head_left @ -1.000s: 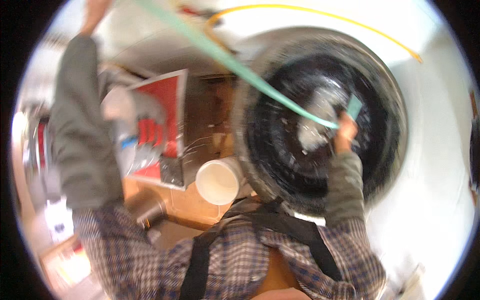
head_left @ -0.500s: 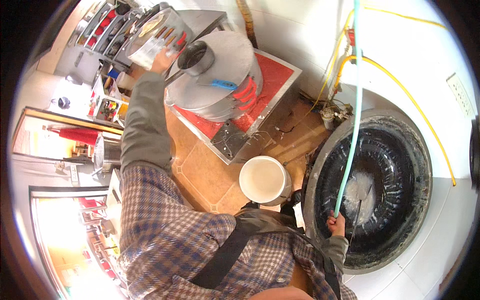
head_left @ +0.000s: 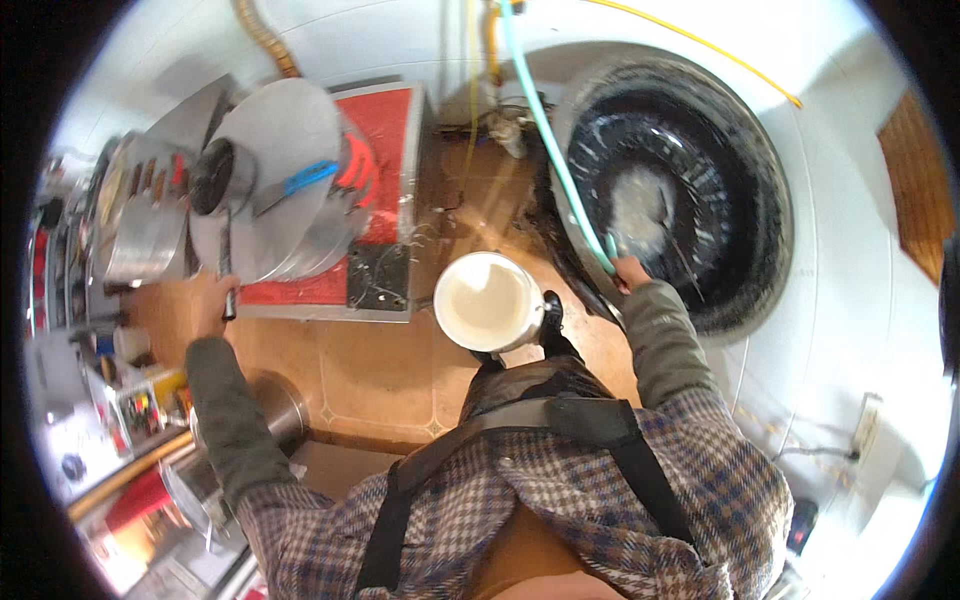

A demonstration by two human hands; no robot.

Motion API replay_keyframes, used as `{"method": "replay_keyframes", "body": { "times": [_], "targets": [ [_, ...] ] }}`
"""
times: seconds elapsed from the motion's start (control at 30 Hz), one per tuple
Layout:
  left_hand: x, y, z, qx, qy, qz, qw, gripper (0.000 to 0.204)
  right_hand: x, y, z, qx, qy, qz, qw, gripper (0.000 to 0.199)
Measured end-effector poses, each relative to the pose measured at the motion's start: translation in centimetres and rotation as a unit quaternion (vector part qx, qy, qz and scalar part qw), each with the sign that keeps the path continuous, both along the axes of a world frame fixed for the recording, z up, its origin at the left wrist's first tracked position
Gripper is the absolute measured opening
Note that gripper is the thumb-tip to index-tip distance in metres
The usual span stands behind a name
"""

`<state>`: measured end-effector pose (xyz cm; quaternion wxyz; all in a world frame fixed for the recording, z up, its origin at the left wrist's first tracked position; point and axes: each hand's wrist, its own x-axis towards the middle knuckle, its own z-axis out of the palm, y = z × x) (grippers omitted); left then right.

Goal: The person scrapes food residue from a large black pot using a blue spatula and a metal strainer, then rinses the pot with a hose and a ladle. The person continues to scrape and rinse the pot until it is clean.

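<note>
At the left, my left hand (head_left: 207,303) is closed at the black handle of a dark, round saucepan (head_left: 212,177); its fingers are slightly blurred. The pan rests on the flat lids of a wide metal stack (head_left: 290,190), beside a blue-handled knife (head_left: 300,185). My right hand (head_left: 628,273) grips a pale green hose (head_left: 555,145) at the near rim of a big black basin (head_left: 765,220). Inside the basin is a whitish patch of liquid (head_left: 640,215), and a thin-handled tool (head_left: 685,255) leans there. The hose's end is partly hidden by my hand.
A white bucket (head_left: 455,335) stands on the tiled floor near my feet. Red-topped equipment (head_left: 385,110) carries the metal stack. Farther left is a clear-sided container (head_left: 145,235) with several knives, and a large metal pot (head_left: 285,405). A yellow hose (head_left: 700,45) runs along the wall.
My view has turned, bringing the basin farther up. My left hand has moved from beside the knife container down to the saucepan's handle. My right hand still holds the hose.
</note>
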<state>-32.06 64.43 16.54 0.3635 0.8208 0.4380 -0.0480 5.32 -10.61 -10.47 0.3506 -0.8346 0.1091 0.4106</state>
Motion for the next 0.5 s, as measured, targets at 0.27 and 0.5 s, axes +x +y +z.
{"method": "replay_keyframes", "body": {
  "times": [0.27, 0.5],
  "targets": [
    [4.1, -25.9, -0.3, -0.173, -0.240, 0.093, 0.951, 0.035, -2.2, 0.8, 2.1, 0.040, 0.025, -0.189, 0.981, 0.034],
    [20.1, -51.4, -7.0, -0.453, -0.231, -0.062, 0.859, 0.050, -0.7, -2.0, 4.0, 0.173, 0.148, -0.074, 0.971, 0.041]
  ]
}}
